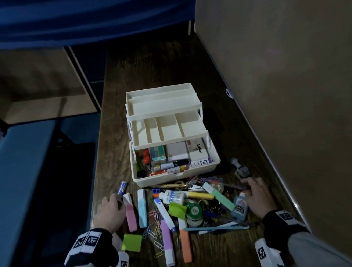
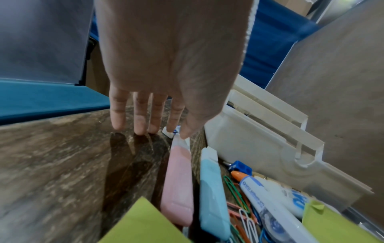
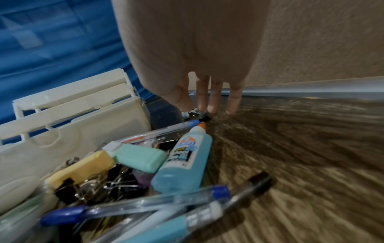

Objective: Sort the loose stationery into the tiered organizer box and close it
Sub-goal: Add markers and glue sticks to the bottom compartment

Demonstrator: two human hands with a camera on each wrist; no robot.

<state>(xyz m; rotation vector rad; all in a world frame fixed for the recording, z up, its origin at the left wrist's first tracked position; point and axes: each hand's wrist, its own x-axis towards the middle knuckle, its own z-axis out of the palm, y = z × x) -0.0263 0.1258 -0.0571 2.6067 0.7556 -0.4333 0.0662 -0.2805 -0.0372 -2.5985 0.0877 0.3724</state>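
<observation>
The bench [image 1: 121, 91] is a narrow wood-grain strip: a wall [image 1: 285, 75] runs close along its right edge, and the left edge drops off just outside the left hand [image 1: 111, 212]. Bare bench lies beyond the organizer box [image 1: 176, 176] and under both hands.

The organizer box stands open, well ahead of both hands and between them, its two upper tiers stepped back and bare, its bottom bin holding boxes and markers. The loose stationery sits in a heap between the hands, just short of the box's front wall.

The left hand is flat and released, fingers [image 2: 139, 118] straight with tips on the bench; the thumb tip touches the white cap end of the pink highlighter [image 1: 130, 214], which lies just inside the hand. The blue highlighter [image 1: 142, 208] lies beside the pink one, farther inward.

The right hand [image 1: 258, 194] is also released, fingers [image 3: 214, 98] straight and pointing down at the bench near a stamp [image 1: 240, 169] just ahead. The blue glue bottle [image 3: 182, 161] lies just inside that hand, pens [image 1: 220, 227] below it.
</observation>
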